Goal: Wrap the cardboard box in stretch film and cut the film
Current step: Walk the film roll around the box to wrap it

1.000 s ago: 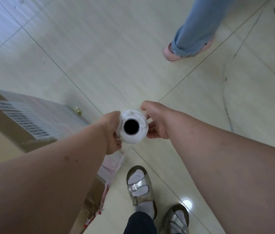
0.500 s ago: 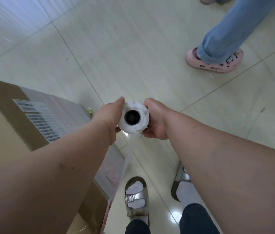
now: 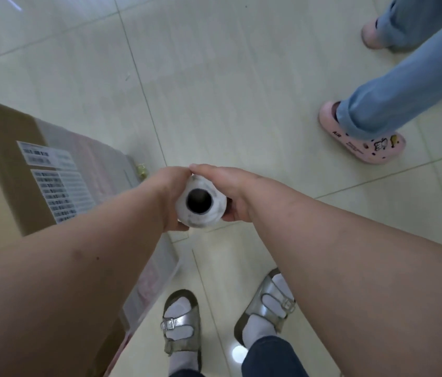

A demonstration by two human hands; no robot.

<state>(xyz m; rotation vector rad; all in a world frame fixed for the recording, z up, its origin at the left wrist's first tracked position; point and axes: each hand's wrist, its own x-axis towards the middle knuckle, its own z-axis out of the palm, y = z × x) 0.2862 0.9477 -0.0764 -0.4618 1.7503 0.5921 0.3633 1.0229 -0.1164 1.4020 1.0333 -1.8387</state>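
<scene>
I see both hands wrapped round the stretch film roll [image 3: 201, 204], held upright w/ its hollow core facing the cam. Left hand [image 3: 172, 198] grips the roll's left side, right hand [image 3: 230, 191] the right; fingers curled round the far side, mostly hidden, tips meeting on top. Cardboard box [image 3: 10, 170] sits on the floor [image 3: 214, 91] left of the fingers, film over its side w/ barcode labels [image 3: 51, 183]. Another person's pink slipper [image 3: 361, 140] is well right of them.

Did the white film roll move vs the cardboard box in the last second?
Yes. The white stretch-film roll sits farther along the brown cardboard box's side, beyond its barcode labels.
</scene>
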